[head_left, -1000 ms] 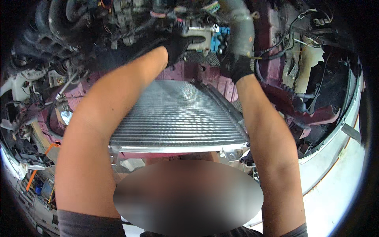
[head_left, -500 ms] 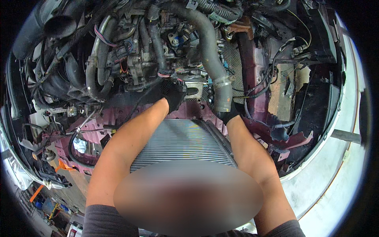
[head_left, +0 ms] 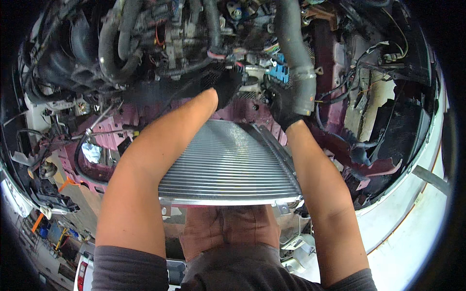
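Note:
Both my hands wear black gloves and reach over a silver finned heat exchanger [head_left: 228, 162] into an engine bay. My left hand [head_left: 227, 88] is at the left side of a small metal part [head_left: 251, 83], its fingers lost in dark surroundings. On the other side of that part is my right hand [head_left: 285, 103], just left of a thick grey hose [head_left: 300, 63]; its fingers are also too dark to make out. A blue connector [head_left: 280, 72] shows just above the right glove.
A ribbed black conduit [head_left: 212, 29] and curved pipes [head_left: 109, 51] crowd the left and top. Loose wires [head_left: 357, 68] hang at the right, beside a purple body rail [head_left: 330, 68]. A white body panel [head_left: 393, 233] curves along the lower right.
My view has shifted, so the engine bay sits higher and the heat exchanger's near edge shows. My right hand has come out from behind the grey hose toward the metal part and blue connector.

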### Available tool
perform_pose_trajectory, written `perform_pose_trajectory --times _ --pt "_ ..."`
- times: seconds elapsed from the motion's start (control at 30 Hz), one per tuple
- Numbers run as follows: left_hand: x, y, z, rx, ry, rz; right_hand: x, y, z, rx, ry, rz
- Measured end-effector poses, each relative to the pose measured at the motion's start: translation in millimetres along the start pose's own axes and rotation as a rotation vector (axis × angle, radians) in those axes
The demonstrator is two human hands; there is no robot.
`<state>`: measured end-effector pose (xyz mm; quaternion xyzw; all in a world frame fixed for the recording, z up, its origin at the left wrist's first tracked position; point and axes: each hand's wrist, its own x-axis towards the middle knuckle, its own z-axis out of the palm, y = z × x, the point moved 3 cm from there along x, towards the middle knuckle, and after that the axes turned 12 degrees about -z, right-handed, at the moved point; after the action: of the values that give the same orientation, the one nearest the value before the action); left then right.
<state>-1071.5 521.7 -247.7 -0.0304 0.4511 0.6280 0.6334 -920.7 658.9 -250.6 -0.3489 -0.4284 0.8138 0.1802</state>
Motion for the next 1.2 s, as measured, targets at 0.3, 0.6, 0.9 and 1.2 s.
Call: perform_pose_trajectory --times 0.3,0.6,0.9,1.2 --pt "-21.5 16.4 27.6 0.353 -0.024 0.123 20.8 -38.4 7.5 -1.199 -0.082 -0.524" --pt "-11.0 8.0 15.8 0.172 -0.133 -0.175 7.1 -69.1 42.8 -1.439 -0.144 -0.438" --pt "-16.1 7.6 16.0 0.174 -0.154 -0.233 -5.7 -60.2 65.6 -0.689 0.014 -0.481" --pt "2.1 10.2 -23.5 0.601 -0.088 0.256 15.3 -32.5 52.8 -1.143 -0.001 -0.752"
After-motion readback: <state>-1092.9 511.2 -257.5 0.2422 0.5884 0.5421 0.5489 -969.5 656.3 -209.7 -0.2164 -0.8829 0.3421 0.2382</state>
